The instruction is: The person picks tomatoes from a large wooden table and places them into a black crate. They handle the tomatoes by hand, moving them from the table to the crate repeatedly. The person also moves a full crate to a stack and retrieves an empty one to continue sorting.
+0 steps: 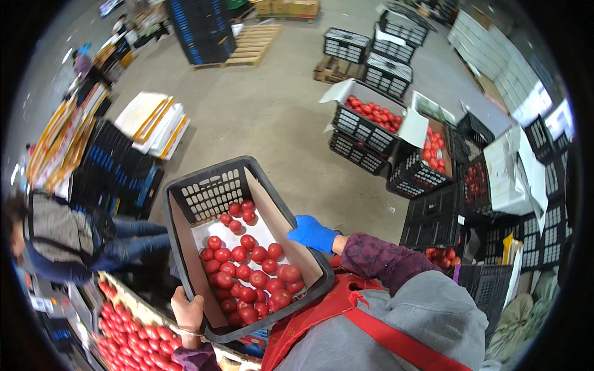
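A black plastic crate [254, 162] is held up in front of my body, tilted. Brown cardboard lines its long sides and a white sheet lies on its floor. Red tomatoes [239, 254] fill mostly the end nearer me, with several more by the slotted far wall. My left hand [188, 308], bare, grips the rim on the left side. In a blue glove, my right hand [313, 234] holds the opposite rim. Below and left of the crate, many more tomatoes [134, 343] lie in a large light-edged container [139, 306].
A person [69, 232] in jeans stands close at the left, near stacked black crates [111, 157] and white foam boxes [153, 120]. At the right are tomato-filled crates [366, 127] and more stacked black crates [431, 218]. A wooden pallet [255, 44] lies on the floor farther off.
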Tool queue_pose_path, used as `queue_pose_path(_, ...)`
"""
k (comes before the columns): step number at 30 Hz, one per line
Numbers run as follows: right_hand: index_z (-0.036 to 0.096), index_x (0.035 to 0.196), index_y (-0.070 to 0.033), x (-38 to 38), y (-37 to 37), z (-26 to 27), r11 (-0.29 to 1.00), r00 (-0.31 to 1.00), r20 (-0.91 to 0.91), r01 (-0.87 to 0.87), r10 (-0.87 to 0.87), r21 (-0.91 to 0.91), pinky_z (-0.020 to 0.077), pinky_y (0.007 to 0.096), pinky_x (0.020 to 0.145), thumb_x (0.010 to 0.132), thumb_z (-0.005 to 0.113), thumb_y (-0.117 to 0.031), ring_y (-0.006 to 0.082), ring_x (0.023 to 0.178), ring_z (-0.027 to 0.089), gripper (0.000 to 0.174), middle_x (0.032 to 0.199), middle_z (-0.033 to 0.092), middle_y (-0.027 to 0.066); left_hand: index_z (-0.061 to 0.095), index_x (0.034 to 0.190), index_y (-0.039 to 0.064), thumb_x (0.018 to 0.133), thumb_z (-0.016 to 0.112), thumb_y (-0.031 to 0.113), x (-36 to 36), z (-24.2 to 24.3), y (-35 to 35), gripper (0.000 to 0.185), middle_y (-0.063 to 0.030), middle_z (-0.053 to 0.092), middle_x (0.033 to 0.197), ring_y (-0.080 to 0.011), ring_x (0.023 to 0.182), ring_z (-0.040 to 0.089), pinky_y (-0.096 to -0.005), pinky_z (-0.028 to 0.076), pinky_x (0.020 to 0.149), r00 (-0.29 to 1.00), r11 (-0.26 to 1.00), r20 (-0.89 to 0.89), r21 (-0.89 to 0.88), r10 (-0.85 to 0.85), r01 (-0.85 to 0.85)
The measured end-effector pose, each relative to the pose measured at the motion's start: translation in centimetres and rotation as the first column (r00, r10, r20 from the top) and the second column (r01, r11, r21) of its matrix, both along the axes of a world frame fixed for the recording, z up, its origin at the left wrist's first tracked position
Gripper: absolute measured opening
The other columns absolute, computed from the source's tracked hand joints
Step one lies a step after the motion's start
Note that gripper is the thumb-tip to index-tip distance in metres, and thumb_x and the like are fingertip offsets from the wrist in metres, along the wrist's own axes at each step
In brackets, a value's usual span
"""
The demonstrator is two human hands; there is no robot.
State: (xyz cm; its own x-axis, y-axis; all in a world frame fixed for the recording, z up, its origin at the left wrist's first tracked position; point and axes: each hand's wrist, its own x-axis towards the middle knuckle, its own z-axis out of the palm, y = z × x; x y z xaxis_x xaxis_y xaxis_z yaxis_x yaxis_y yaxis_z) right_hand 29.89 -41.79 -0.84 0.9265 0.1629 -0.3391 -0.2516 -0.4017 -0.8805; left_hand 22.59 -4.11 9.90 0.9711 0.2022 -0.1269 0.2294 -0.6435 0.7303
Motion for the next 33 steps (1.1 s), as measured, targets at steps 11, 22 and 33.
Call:
queue_pose_path(11, 0.046, 0.11, 0.007, 2.5, -24.6, -2.4, 0.883, 0.885, 0.006, 0.463, -0.465, 0.084, 0.0483, 0.0492, 0.077, 0.079, 0.055, -0.023, 0.0471, 0.092, 0.06, 0.044, 0.098, 0.06, 0.0326, 0.056, 0.083, -0.008, 0.063, 0.059, 0.005, 20.5, 8.3, -30.3, 0.024, -0.0236, 0.058, 0.065, -0.0367, 0.06, 0.06, -0.0395, 0.045, 0.055, 0.809, 0.698, -0.048, 0.478, -0.585, 0.533)
queue_pose_path(22, 0.055, 0.1, 0.013, 13.1, -40.5, -3.7, 0.783, 0.789, -0.08, 0.614, -0.609, 0.1, 0.0488, 0.0474, 0.08, 0.083, 0.053, -0.033, 0.0471, 0.093, 0.06, 0.049, 0.097, 0.06, 0.0363, 0.059, 0.085, -0.011, 0.066, 0.06, 0.008, 39.4, 9.1, -53.2, 0.027, -0.0313, 0.059, 0.073, -0.048, 0.075, 0.06, -0.0482, 0.047, 0.067, 0.619, 0.443, -0.135, 0.584, -0.774, 0.681)
queue_pose_path(33, 0.062, 0.103, 0.012, 21.7, -51.5, -11.0, 0.531, 0.68, -0.386, 0.73, -0.623, 0.43, 0.0526, 0.0373, 0.066, 0.075, 0.063, -0.023, 0.024, 0.076, 0.064, 0.045, 0.085, 0.067, 0.0174, 0.048, 0.126, -0.007, 0.066, 0.058, 0.008, 49.8, 9.0, -77.0, 0.063, -0.0323, 0.063, 0.093, -0.0471, 0.093, 0.06, -0.048, 0.048, 0.084, 0.486, 0.149, -0.368, 0.656, -0.793, 0.74)
